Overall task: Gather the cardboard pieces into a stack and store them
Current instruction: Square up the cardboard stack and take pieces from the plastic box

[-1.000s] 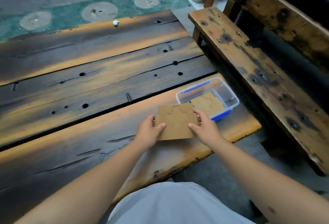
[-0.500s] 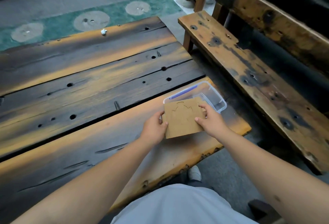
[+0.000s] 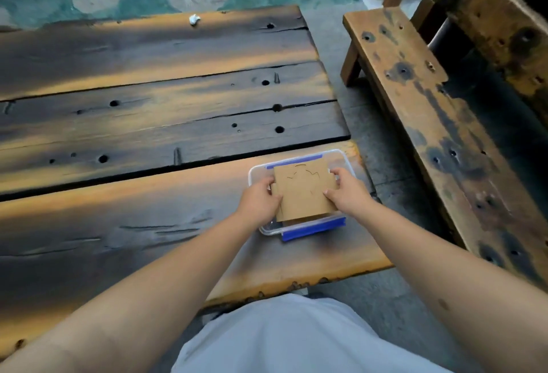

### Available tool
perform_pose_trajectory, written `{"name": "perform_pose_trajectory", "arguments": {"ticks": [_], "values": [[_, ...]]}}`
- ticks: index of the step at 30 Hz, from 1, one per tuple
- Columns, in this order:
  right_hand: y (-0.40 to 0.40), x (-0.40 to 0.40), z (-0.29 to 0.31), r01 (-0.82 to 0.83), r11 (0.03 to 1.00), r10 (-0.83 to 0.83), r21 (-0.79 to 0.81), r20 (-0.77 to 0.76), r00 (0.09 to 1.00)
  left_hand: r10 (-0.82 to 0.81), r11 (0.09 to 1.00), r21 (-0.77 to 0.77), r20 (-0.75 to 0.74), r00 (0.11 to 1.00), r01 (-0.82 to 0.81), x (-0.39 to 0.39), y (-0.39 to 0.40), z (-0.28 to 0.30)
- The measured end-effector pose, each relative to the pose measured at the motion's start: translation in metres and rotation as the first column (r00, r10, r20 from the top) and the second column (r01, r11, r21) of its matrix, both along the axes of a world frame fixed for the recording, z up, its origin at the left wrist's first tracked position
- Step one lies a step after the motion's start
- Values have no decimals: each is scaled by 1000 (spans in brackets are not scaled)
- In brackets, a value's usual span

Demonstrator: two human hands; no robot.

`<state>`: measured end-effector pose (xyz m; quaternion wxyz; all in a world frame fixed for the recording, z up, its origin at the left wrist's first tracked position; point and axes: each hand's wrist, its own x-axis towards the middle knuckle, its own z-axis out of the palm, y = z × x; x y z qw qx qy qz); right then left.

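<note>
A brown cardboard stack (image 3: pixel 304 191), with curved cut lines on its top sheet, is held over the clear plastic box (image 3: pixel 347 162) with blue clips at the table's near right corner. My left hand (image 3: pixel 259 202) grips the stack's left edge and my right hand (image 3: pixel 347 191) grips its right edge. The stack hides most of the box's inside; a strip of another cardboard piece shows under its near edge.
The box sits on a dark, worn plank table (image 3: pixel 148 123) with holes and gaps. A small white scrap (image 3: pixel 194 19) lies at the far edge. A wooden bench (image 3: pixel 430 111) stands to the right across a narrow floor gap.
Both hands carried the cardboard stack to the right, from the tabletop beside the box to over the box's opening. The camera view shifted with them.
</note>
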<state>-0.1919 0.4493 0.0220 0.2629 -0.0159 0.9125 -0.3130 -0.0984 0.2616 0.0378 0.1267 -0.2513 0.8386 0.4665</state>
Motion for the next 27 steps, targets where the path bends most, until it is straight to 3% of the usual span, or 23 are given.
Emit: {"name": "perform_pose_trajectory", "arguments": {"ticks": [8,17,23,27], "values": [[-4,-22,-20,-220,968,207,122,110,972,86,996,-10,203,975,-86,-12,16,-21],[-11,-34,-21,-287,929,239,234,214,947,-25,1000,18,339,940,20,-23,25,-27],[-13,-35,-16,-284,911,233,298,195,953,-54,996,-48,289,956,70,-23,30,-24],[-11,-28,-8,-378,865,391,329,29,920,-84,968,-216,193,978,126,-21,28,-16]]}}
